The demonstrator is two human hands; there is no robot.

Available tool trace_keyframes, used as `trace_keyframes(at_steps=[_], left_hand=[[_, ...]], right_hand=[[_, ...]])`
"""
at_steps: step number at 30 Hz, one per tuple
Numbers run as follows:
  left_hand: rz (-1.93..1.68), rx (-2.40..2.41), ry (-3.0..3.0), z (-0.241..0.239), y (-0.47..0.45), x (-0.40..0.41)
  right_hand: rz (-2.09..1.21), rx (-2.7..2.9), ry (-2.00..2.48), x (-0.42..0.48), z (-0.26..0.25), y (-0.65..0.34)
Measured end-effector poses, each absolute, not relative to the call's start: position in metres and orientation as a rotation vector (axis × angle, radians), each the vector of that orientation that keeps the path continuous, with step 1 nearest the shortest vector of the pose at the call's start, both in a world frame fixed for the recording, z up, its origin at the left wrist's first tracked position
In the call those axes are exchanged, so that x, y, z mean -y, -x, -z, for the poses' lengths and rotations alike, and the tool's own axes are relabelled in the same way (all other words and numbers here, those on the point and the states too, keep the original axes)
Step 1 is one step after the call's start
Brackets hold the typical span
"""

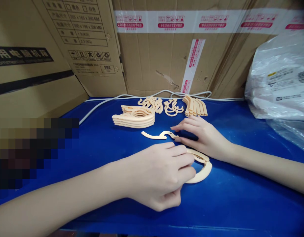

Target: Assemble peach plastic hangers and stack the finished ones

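My left hand is closed on a cream plastic folding-hanger part, two curved pieces that together form an open loop. Its fingers cover the loop's left side. Just beyond lies a loose cream piece with a curved arm and a hook-like bend, flat on the blue surface. My right hand reaches in from the right, thumb and forefinger apart around that piece's right end. The thumb is at or very near it; whether they touch I cannot tell.
A stack of cream folded hangers stands at left. Behind are small cream parts, hooks and curved arms. A white cable runs along cardboard boxes. A clear plastic bag lies right on the blue table.
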State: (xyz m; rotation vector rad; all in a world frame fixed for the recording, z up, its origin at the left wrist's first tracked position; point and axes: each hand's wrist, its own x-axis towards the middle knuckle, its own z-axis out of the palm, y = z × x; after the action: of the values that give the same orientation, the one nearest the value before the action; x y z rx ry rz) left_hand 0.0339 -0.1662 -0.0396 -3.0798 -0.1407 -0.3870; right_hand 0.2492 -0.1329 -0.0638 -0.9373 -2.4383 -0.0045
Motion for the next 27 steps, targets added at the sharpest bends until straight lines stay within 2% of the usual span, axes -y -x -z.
trace_keyframes(at_steps=[5,10,13,19,27], left_hand=[[0.370,0.145,3.093,0.039,-0.033,0.166],[0.343,0.145,3.097,0.039,-0.033,0.166],[0.339,0.153,3.085,0.038,-0.033,0.165],[0.314,0.227,3.073,0.035,-0.030,0.159],[0.363,0.317,2.908,0.039,-0.027,0.147]], right_hand=[[-0.005,2.445,0.960,0.132,0.066,-0.249],[-0.193,2.320,1.007,0.133,0.062,-0.250],[-0.338,2.102,1.055,0.134,0.060,-0.252],[-0.300,1.526,1.042,0.126,0.061,-0.260],[-0.558,1.349,1.047,0.120,0.059,-0.261]])
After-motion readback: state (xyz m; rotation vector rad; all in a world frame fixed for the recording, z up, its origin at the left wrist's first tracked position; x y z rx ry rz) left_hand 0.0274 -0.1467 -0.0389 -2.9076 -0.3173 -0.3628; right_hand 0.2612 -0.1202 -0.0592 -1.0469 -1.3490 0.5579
